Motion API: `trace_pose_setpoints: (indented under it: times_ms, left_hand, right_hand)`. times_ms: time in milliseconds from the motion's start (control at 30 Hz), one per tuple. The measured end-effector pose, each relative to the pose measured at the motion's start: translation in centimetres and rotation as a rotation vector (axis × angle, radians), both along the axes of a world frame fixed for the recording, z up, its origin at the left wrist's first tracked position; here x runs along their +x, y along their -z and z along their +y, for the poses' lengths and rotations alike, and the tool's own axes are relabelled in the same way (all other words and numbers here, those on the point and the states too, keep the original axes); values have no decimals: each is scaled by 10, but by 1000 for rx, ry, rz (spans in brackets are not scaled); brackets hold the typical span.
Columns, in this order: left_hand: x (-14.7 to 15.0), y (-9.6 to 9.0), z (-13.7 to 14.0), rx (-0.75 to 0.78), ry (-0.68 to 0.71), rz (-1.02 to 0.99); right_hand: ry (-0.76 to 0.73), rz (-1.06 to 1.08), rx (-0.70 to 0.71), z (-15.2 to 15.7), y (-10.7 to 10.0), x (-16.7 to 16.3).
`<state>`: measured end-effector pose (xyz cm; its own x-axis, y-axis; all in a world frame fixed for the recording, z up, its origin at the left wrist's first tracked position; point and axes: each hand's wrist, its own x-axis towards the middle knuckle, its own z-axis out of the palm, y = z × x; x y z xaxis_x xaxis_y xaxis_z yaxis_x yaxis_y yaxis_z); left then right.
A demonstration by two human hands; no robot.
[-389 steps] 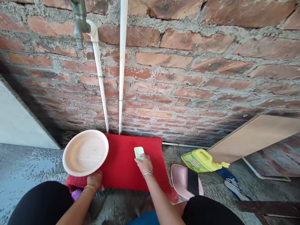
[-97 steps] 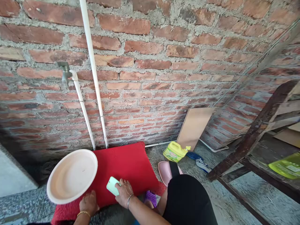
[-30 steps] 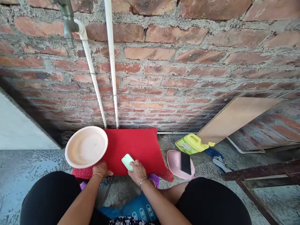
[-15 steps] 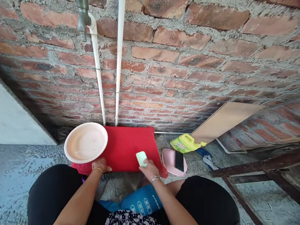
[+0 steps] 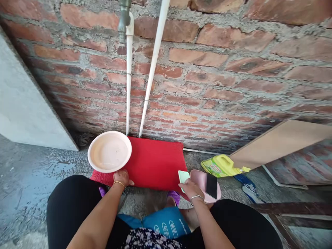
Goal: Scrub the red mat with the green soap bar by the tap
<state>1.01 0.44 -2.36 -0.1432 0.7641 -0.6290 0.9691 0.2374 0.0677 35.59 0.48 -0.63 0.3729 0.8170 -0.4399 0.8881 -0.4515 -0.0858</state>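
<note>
A red mat with fuzzy ends lies spread before me, in front of the wall. My left hand is closed at its front edge, thumb pointing right, fingers partly hidden. Just above that hand, a cream basin rests on the mat's left end. My right hand holds a pale green bar of soap over the mat's right end. Beside it, a pink dish holds a black flat rectangular object.
A yellow detergent jug lies near a leaning board. Blue slippers and a dark wooden frame are at right. Two white pipes and a tap run along the brick wall. A grey slab stands left.
My right hand has moved right with the soap, from above the mat to the side of the pink dish. My left hand stays at the mat's edge. The view has shifted left.
</note>
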Motion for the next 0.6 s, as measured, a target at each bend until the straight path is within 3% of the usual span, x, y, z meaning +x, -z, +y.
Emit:
trace_pose_setpoints:
  times_ms: [167, 367, 500, 600]
  left_hand:
    - [-12, -1, -11, 44, 17, -36]
    - [-34, -13, -22, -17, -44, -86]
    - [-46, -14, -25, -27, -92, -93]
    - [-50, -11, -24, -17, -110, -108]
  right_hand:
    - [-162, 132, 20, 14, -1, -106]
    - [-180, 395, 82, 26, 12, -221]
    - [-156, 451, 119, 34, 30, -269]
    - [-173, 532, 114, 39, 46, -284]
